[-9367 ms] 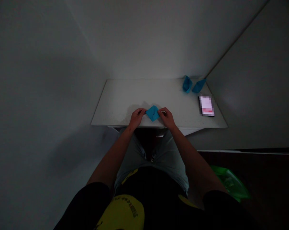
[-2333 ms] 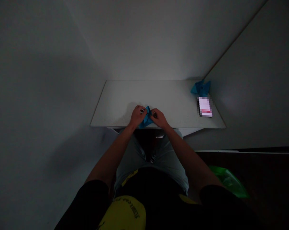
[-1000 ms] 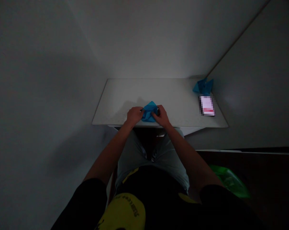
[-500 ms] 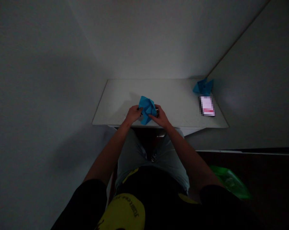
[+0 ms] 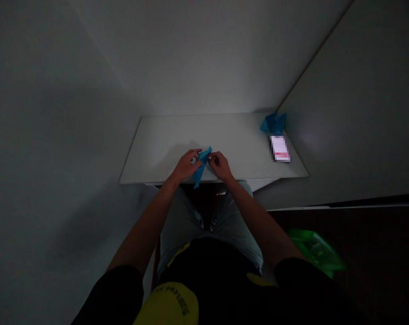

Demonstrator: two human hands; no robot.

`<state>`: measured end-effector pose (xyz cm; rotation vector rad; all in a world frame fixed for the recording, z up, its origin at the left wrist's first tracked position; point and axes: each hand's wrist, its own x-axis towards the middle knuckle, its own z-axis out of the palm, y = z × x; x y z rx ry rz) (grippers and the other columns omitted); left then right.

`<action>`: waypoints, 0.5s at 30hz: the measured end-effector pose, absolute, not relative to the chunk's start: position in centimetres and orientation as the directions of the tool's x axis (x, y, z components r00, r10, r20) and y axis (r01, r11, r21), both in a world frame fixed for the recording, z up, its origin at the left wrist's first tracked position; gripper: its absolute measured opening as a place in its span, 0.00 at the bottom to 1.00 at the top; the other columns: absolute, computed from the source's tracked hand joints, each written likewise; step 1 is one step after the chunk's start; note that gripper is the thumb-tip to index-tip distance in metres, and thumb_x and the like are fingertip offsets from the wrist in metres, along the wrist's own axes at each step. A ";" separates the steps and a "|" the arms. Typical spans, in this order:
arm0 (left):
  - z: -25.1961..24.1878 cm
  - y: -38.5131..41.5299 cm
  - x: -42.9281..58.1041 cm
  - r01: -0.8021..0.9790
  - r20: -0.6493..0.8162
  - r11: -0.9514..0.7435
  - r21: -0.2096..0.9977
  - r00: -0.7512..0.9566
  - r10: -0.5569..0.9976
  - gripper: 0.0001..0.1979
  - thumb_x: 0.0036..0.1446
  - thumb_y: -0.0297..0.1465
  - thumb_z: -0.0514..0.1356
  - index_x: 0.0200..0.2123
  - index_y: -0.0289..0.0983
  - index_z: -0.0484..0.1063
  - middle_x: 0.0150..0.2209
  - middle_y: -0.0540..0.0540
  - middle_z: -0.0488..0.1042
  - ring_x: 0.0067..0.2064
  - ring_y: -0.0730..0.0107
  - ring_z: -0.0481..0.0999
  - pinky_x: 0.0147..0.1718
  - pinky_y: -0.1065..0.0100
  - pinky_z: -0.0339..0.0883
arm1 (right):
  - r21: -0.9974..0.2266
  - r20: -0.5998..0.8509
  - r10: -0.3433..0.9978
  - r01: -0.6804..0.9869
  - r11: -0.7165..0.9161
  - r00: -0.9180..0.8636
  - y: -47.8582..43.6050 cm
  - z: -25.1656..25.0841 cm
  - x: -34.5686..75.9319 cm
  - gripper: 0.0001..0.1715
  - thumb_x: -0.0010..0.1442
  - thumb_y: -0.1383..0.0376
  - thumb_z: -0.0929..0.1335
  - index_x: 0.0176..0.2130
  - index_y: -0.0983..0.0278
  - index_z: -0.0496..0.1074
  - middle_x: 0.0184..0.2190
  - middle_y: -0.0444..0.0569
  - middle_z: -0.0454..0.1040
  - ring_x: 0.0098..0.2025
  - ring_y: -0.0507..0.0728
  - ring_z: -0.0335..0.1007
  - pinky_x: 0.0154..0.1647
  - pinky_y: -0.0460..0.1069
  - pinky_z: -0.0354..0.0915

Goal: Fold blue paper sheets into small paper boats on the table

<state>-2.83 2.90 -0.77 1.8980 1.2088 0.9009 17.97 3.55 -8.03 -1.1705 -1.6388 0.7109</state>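
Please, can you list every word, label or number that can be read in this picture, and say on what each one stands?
Yellow patch on the dark clothing: a line of dark letters, upside down, too blurred to read.
Pixelated white and red rectangle: blurred, nothing can be read.
Blue folded paper: no text shows on it.

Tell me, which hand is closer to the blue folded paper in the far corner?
The right hand is closer; the blue folded paper lies ahead and to its right. The left hand is farther, across the blue paper piece held between the hands.
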 end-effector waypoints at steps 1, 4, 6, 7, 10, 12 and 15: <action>-0.7 2.8 -2.4 0.461 0.185 -0.344 0.818 0.355 0.916 0.05 0.59 0.26 0.62 0.32 0.40 0.69 0.64 0.40 0.77 0.66 0.57 0.75 0.65 0.52 0.70 | -0.868 0.339 0.937 0.356 0.347 -0.088 3.5 -7.9 17.9 0.13 0.65 0.52 0.69 0.40 0.59 0.71 0.35 0.47 0.74 0.33 0.56 0.66 0.38 0.53 0.67; -0.5 2.6 -1.4 0.523 0.166 -0.374 0.766 0.401 0.901 0.06 0.59 0.25 0.62 0.31 0.41 0.68 0.60 0.40 0.80 0.64 0.56 0.77 0.67 0.51 0.67 | -0.901 0.284 0.957 0.326 0.286 -0.056 3.4 -7.6 17.8 0.18 0.64 0.48 0.69 0.41 0.59 0.72 0.35 0.47 0.76 0.32 0.56 0.67 0.36 0.52 0.66; -0.5 2.4 -1.0 0.545 0.148 -0.365 0.755 0.400 0.904 0.06 0.59 0.26 0.62 0.32 0.41 0.68 0.57 0.40 0.81 0.62 0.56 0.78 0.64 0.53 0.69 | -0.914 0.266 0.964 0.318 0.253 -0.002 3.4 -7.4 17.8 0.20 0.64 0.46 0.67 0.42 0.59 0.72 0.35 0.47 0.76 0.33 0.56 0.68 0.37 0.52 0.66; -0.4 2.3 -0.9 0.547 0.148 -0.365 0.754 0.400 0.905 0.06 0.59 0.26 0.61 0.32 0.41 0.68 0.56 0.41 0.82 0.61 0.56 0.79 0.63 0.53 0.70 | -0.916 0.261 0.965 0.321 0.240 0.024 3.4 -7.4 17.7 0.19 0.64 0.46 0.67 0.41 0.59 0.72 0.34 0.47 0.76 0.33 0.57 0.68 0.38 0.52 0.66; -0.3 1.9 -0.7 0.528 0.165 -0.388 0.756 0.420 0.892 0.05 0.59 0.26 0.60 0.32 0.41 0.69 0.55 0.41 0.82 0.60 0.58 0.79 0.62 0.55 0.71 | -0.921 0.250 0.965 0.328 0.210 0.084 3.5 -7.4 17.6 0.18 0.63 0.47 0.67 0.39 0.58 0.71 0.32 0.46 0.76 0.33 0.57 0.69 0.39 0.53 0.67; -0.3 1.7 -0.8 0.532 0.166 -0.395 0.749 0.426 0.889 0.05 0.60 0.26 0.60 0.32 0.41 0.69 0.54 0.42 0.83 0.60 0.58 0.79 0.61 0.57 0.71 | -0.927 0.240 0.965 0.319 0.197 0.103 3.6 -7.4 17.6 0.17 0.63 0.48 0.67 0.38 0.58 0.71 0.32 0.46 0.75 0.33 0.57 0.68 0.39 0.53 0.66; -0.4 1.8 -1.4 0.623 0.127 -0.326 0.711 0.343 0.931 0.03 0.61 0.29 0.61 0.34 0.42 0.70 0.48 0.43 0.83 0.54 0.58 0.81 0.57 0.58 0.73 | -0.947 0.225 0.969 0.259 0.191 0.106 3.8 -7.4 17.8 0.17 0.62 0.47 0.67 0.35 0.57 0.69 0.29 0.43 0.72 0.33 0.57 0.67 0.39 0.52 0.66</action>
